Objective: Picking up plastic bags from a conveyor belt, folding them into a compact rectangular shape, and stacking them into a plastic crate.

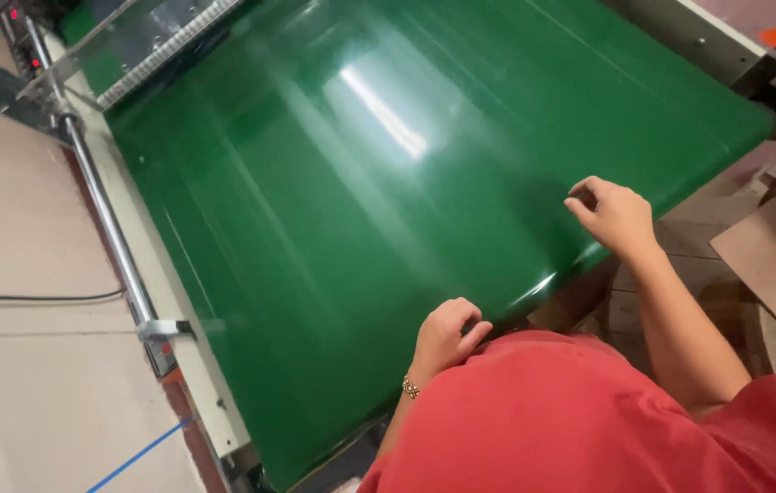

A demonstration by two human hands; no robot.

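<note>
Fingers of the left hand (445, 333) curl narrow at the near edge of the green belt (333, 228), low in the frame's middle, gripping nothing I can see. Further right, the right hand (614, 215) rests half-curled on the belt's edge, empty too. That belt fills the frame's centre. If it runs, fingertips at the end roller could be drawn under; the red shirt (588, 420) hangs close as well.

Both hands, left (445, 335), right (614, 215), curled on green belt (333, 210) edge.
</note>
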